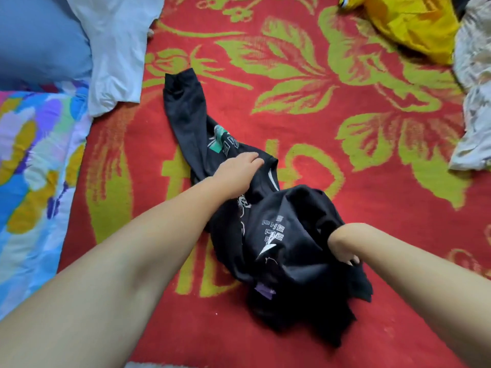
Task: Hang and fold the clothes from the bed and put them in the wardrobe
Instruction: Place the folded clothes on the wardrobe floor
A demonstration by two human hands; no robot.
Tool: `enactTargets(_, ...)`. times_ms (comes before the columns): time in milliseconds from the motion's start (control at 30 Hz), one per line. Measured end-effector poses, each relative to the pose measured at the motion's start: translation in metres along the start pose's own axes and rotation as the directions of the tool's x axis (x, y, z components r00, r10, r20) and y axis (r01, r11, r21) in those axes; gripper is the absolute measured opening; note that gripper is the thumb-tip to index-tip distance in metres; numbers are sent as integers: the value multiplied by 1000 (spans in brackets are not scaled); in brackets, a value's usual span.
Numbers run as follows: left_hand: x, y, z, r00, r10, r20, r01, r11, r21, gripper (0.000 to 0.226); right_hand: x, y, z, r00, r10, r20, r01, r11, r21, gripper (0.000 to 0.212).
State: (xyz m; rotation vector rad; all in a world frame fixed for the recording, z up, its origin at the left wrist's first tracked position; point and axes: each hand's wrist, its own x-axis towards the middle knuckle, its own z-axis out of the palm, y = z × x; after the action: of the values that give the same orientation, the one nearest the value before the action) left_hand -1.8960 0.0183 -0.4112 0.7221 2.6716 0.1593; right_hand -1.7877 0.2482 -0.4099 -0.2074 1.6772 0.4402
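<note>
A black long-sleeved shirt (289, 251) with white print lies crumpled on the red bed cover, one sleeve stretched toward the upper left. My left hand (239, 171) rests on the shirt near its collar, fingers curled into the cloth. My right hand (342, 248) is pushed into the bunched lower part of the shirt and grips the fabric; most of its fingers are hidden in the folds.
The red blanket (305, 128) with green flowers covers the bed. A white garment (117, 49) and a blue pillow (39, 38) lie at upper left, a multicoloured quilt (34, 168) at left, a yellow garment (409, 22) at upper right, pale cloth (475, 102) at right edge.
</note>
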Motion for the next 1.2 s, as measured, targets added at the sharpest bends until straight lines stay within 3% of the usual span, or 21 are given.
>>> enactTargets(67,18,8,5,999,26,41,-27,1000,9,59,3,20,-5,980,135,-147,-127,990,64,38)
enactTargets(133,37,17,14,994,56,88,-63,995,72,63,5,42,-17,875,276,-398,-181,949,260,34)
enactTargets(167,46,20,21,990,40,133,-57,990,126,67,7,51,-25,800,330,-501,-140,915,379,32)
enactTargets(233,60,22,32,979,-51,197,1,969,246,71,13,60,-44,667,378,-642,78,822,565,31)
enactTargets(333,63,13,35,963,-119,241,29,938,344,57,17,37,-70,583,303,-754,431,671,603,34)
enactTargets(400,57,6,24,967,-91,237,26,965,261,36,19,16,-77,575,285,-767,519,598,611,34)
enactTargets(500,35,1,-20,996,-26,83,26,1000,3,19,5,1,-78,613,293,-734,597,437,673,32)
enactTargets(633,5,13,-110,988,147,54,-126,951,-284,14,-52,11,-93,666,72,-743,700,285,655,30)
enactTargets(767,-32,46,-207,990,120,-73,-140,819,-556,8,-137,26,-105,558,48,-828,816,153,558,14)
enactTargets(833,-54,59,-255,979,146,-141,-202,778,-596,4,-182,32,-105,512,5,-859,838,215,501,16)
enactTargets(933,-93,68,-325,967,178,-181,-252,756,-604,22,-243,40,-104,500,-104,-860,779,489,393,13)
enactTargets(1000,-120,72,-363,967,185,-173,-253,740,-624,24,-280,43,-103,514,-152,-844,707,632,317,22)
enactTargets(1067,-144,75,-392,969,181,-170,-248,719,-649,22,-315,35,-100,505,-187,-843,683,684,257,32)
enactTargets(1133,-165,78,-413,972,167,-168,-237,717,-655,19,-343,21,-98,449,-189,-873,694,690,207,38)
enactTargets(1200,-182,86,-430,966,197,-167,-258,719,-646,9,-362,3,-96,400,-169,-901,688,704,174,32)
